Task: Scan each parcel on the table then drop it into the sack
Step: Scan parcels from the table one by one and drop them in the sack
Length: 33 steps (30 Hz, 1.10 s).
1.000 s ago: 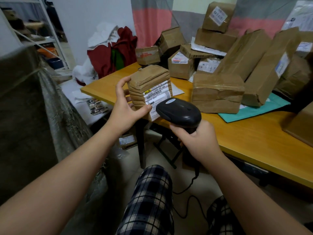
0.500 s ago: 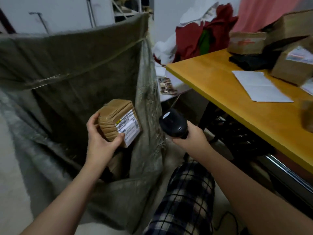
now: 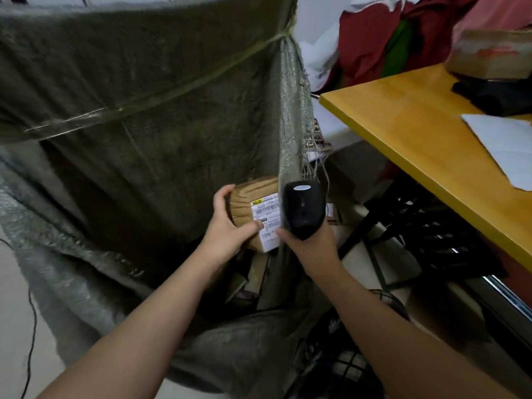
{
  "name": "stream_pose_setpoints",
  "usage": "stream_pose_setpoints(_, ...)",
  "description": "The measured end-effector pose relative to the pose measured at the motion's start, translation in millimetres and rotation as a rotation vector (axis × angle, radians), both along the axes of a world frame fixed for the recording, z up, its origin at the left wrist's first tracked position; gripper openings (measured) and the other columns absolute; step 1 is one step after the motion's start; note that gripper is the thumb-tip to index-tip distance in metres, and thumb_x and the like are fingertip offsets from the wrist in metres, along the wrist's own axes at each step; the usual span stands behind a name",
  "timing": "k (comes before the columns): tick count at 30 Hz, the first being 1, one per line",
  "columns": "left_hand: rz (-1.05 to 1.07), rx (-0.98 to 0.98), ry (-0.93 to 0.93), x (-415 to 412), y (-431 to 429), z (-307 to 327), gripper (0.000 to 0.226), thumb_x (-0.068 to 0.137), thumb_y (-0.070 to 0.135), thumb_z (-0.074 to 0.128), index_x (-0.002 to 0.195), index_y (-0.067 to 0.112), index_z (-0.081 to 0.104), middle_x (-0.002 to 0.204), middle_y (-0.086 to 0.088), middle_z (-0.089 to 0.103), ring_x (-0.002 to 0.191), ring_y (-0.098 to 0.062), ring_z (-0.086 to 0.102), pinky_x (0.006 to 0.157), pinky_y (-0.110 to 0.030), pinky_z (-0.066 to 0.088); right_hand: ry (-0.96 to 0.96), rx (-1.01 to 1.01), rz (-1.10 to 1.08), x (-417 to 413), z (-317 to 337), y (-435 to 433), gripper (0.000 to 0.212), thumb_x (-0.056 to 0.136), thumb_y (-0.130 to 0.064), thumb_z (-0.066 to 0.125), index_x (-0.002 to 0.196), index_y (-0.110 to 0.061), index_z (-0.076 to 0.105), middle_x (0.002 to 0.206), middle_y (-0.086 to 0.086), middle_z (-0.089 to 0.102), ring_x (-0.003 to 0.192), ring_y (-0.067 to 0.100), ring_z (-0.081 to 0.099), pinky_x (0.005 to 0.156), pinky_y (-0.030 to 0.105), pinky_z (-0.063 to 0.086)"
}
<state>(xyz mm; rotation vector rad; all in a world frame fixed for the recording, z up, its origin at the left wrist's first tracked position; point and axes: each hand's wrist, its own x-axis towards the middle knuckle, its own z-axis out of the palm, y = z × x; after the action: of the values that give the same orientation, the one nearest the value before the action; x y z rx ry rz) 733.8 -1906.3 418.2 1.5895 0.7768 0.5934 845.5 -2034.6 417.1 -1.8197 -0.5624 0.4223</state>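
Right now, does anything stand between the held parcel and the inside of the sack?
Nothing visible does. The left hand holds the parcel over the open sack, above other parcels inside; the scanner sits outside the sack's edge.

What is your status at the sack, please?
Left hand grips parcel inside sack mouth. Right hand holds scanner. Other parcels below; drop looks clear.

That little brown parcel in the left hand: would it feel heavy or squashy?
Probably light: the left hand alone holds the parcel over the sack. Likely firm, since its taped sides show a blocky shape.
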Motion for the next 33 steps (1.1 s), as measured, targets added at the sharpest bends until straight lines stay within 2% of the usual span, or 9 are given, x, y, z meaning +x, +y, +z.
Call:
stream_pose_setpoints(3,-0.046,0.037,0.052,5,14,0,0.082,0.063,0.018,0.075,0.131,0.039,0.034,0.117,0.007,0.058,0.105,-0.003,0.059,0.097,-0.028,0.048,-0.060,-0.022,-0.122,8,6,-6,0.055,0.077,0.001,0.071,0.128,-0.007,0.052,0.107,0.001,0.059,0.103,0.013,0.054,0.074,0.009,0.038)
stream_pose_setpoints(8,0.011,0.316,0.409,27,22,-5,0.095,0.073,0.018,0.076,0.146,0.041,0.021,0.135,-0.016,0.040,0.126,-0.033,0.041,0.109,-0.042,0.033,-0.144,-0.108,-0.071,31,33,-37,0.048,0.076,0.004,0.068,0.119,-0.010,0.054,0.099,-0.002,0.058,0.102,0.023,0.058,0.075,0.021,0.038)
stream_pose_setpoints(11,-0.073,0.441,0.502,45,16,-12,0.094,0.077,0.019,0.073,0.148,0.040,0.016,0.139,-0.020,0.034,0.126,-0.039,0.037,0.107,-0.045,0.033,-0.206,-0.180,-0.036,40,48,-54,0.055,0.076,0.002,0.067,0.128,-0.008,0.050,0.104,0.004,0.060,0.102,0.025,0.057,0.076,0.027,0.040)
stream_pose_setpoints(15,-0.172,0.489,0.674,55,10,-13,0.083,0.088,0.028,0.064,0.151,0.037,0.011,0.156,-0.016,0.006,0.138,-0.040,0.022,0.112,-0.048,0.027,-0.244,-0.230,-0.014,42,56,-62,0.060,0.078,0.002,0.066,0.133,-0.012,0.045,0.098,-0.004,0.053,0.096,0.016,0.051,0.075,0.025,0.038)
stream_pose_setpoints(22,-0.216,0.744,0.335,46,-38,48,0.057,0.091,0.022,0.061,0.143,0.020,0.038,0.151,-0.008,0.022,0.139,-0.027,0.025,0.115,-0.038,0.025,-0.207,-0.171,-0.127,32,56,-85,0.052,0.080,-0.010,0.072,0.128,-0.014,0.052,0.105,0.002,0.064,0.104,0.022,0.059,0.080,0.024,0.039)
stream_pose_setpoints(25,-0.265,0.832,0.194,47,-74,75,0.053,0.091,0.022,0.061,0.140,0.018,0.043,0.146,-0.005,0.029,0.137,-0.022,0.028,0.113,-0.033,0.024,-0.175,-0.061,-0.224,26,70,-115,0.050,0.079,-0.019,0.077,0.125,-0.016,0.055,0.097,-0.005,0.061,0.094,0.014,0.060,0.079,0.025,0.043)
stream_pose_setpoints(28,-0.343,0.863,0.096,63,-113,98,0.053,0.090,0.022,0.062,0.140,0.018,0.042,0.143,-0.005,0.031,0.136,-0.021,0.029,0.109,-0.027,0.021,-0.215,0.017,-0.324,26,91,-156,0.031,0.079,-0.024,0.078,0.106,-0.018,0.063,0.094,-0.001,0.069,0.085,0.009,0.064,0.074,0.017,0.049)
stream_pose_setpoints(31,-0.443,0.910,0.011,87,-157,116,0.053,0.090,0.022,0.062,0.139,0.017,0.043,0.141,-0.007,0.034,0.135,-0.025,0.031,0.111,-0.035,0.025,-0.271,0.043,-0.392,28,115,-208,0.023,0.079,-0.033,0.076,0.092,-0.015,0.069,0.081,-0.002,0.071,0.078,0.014,0.068,0.074,0.034,0.057)
stream_pose_setpoints(33,-0.513,0.923,-0.027,105,-189,124,0.053,0.091,0.023,0.061,0.139,0.017,0.042,0.141,-0.007,0.034,0.134,-0.025,0.031,0.109,-0.034,0.026,-0.307,0.015,-0.437,27,131,-243,0.016,0.080,-0.035,0.074,0.084,-0.020,0.069,0.075,-0.003,0.070,0.077,0.015,0.068,0.072,0.036,0.056)
